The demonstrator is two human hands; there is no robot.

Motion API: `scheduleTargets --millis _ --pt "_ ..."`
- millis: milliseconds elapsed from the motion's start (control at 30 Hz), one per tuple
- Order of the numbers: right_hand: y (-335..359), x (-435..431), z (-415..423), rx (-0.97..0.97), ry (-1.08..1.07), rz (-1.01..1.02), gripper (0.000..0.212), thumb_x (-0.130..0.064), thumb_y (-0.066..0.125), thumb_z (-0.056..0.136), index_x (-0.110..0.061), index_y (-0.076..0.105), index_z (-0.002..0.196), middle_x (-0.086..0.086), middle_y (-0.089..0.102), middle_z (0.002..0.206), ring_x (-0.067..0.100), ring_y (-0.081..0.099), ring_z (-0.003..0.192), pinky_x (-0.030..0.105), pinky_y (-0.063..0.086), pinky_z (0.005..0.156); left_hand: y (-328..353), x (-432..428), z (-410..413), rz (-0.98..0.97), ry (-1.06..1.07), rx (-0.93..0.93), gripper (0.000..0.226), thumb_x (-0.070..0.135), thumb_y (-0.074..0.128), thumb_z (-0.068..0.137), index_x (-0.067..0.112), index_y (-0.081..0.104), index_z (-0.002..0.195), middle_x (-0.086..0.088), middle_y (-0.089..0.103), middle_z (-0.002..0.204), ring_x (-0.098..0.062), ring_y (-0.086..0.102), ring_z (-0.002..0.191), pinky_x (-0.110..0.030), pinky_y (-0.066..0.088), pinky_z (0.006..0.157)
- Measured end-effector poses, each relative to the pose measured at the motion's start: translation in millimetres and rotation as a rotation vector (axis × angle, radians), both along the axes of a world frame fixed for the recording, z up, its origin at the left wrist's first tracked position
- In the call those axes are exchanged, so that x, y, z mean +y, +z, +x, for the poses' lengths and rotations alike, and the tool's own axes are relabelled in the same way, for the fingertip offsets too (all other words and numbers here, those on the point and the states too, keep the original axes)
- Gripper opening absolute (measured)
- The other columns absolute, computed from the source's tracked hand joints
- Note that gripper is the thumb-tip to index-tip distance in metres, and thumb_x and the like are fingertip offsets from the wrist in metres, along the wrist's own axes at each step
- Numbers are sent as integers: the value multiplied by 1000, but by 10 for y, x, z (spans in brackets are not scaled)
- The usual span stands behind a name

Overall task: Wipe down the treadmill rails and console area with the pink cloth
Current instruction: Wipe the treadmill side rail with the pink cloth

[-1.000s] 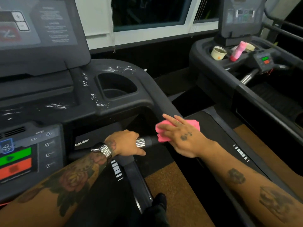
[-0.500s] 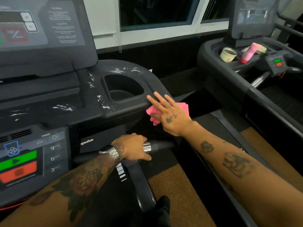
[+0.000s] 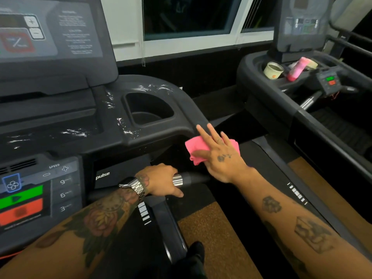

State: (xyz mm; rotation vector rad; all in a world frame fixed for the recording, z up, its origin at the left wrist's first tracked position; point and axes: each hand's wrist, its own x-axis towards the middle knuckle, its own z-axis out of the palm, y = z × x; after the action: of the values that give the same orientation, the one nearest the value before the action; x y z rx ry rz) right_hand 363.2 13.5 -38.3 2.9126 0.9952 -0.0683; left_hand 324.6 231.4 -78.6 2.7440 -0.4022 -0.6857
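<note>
The step in hand looks like the wipe of the right side rail (image 3: 196, 115), at the spot where it drops away from the console tray (image 3: 112, 137). The pink cloth (image 3: 194, 147) is bunched against the black plastic just below the tray's corner, down and right of the cup holder (image 3: 149, 109). The right hand (image 3: 221, 156) lies flat over the cloth with its fingers straight and fanned. The fingertips reach past the cloth onto the rail, so the hand is pressing, not clutching. The left hand (image 3: 163, 181) is curled round the short front handlebar (image 3: 191, 178), just beside its chrome sensor band (image 3: 177, 180), probably as a brace. The next move likely calls for steady palm pressure while the cloth slides along the rail, refolding if it bunches further. The tray shows pale streaks (moisture or glare, I cannot tell), so it may want another pass.
</note>
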Motion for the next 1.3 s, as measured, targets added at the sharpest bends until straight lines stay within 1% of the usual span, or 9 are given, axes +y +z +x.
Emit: scheduleTargets --millis 233,433,533,633,767,933,1033,1167,1300 --pt "43 -490 -485 192 -39 154 47 -27 52 86 -55 57 123 -17 -8 163 13 -17 149 46 4 120 -6 5 -22 -13 -3 -29 49 71 65 64 30 57 90 9 61 81 -13 61 71 -32 52 64" --pt "-49 -288 -279 31 -46 17 53 -33 55 87 -55 47 135 -6 -9 164 22 -19 149 50 4 119 -39 -2 23 -48 -22 16 47 67 67 65 29 58 90 8 63 83 -15 62 74 -35 55 69" --pt "-55 -101 -69 1 -96 24 54 -32 55 86 -55 47 134 -1 -6 165 27 -13 150 54 10 118 -59 -6 21 -30 -23 -6 50 69 66 63 28 59 91 7 64 86 -17 63 77 -35 55 70" --pt "-79 26 132 -3 -190 53 55 -35 50 94 -54 33 144 3 -9 164 30 -7 151 57 17 115 -65 -1 19 -23 -15 -13 49 70 65 62 29 58 88 9 62 84 -16 63 77 -33 53 68" --pt "-22 100 394 242 -445 282 58 -49 34 101 -50 5 151 0 -8 164 32 2 151 55 21 116 -12 3 -3 -42 -8 6 46 69 66 63 30 57 85 9 61 81 -13 61 72 -30 48 62" --pt "25 53 245 269 -594 351 60 -56 30 100 -52 -2 150 0 6 165 31 27 145 46 23 114 44 3 -26 -44 -19 -6 45 68 66 66 30 57 88 10 57 81 -12 59 72 -29 46 62" --pt "40 -102 -31 265 -627 369 57 -58 28 99 -58 -4 147 0 4 165 33 33 142 48 28 110 42 3 -17 -46 -24 6 45 68 67 66 31 56 88 11 56 80 -11 58 72 -30 48 63" --pt "0 -315 -539 140 -614 409 54 -52 29 102 -47 7 152 -3 8 164 27 27 145 46 30 111 43 0 -10 -60 -25 36 44 66 69 67 30 56 87 9 61 80 -9 60 64 -27 46 58" --pt "-130 -466 -1043 -54 -472 243 56 -45 27 103 -27 17 156 4 8 164 27 3 151 44 18 121 58 -2 -9 -58 -19 39 43 66 69 68 29 56 87 8 62 79 -8 59 53 -26 46 53"
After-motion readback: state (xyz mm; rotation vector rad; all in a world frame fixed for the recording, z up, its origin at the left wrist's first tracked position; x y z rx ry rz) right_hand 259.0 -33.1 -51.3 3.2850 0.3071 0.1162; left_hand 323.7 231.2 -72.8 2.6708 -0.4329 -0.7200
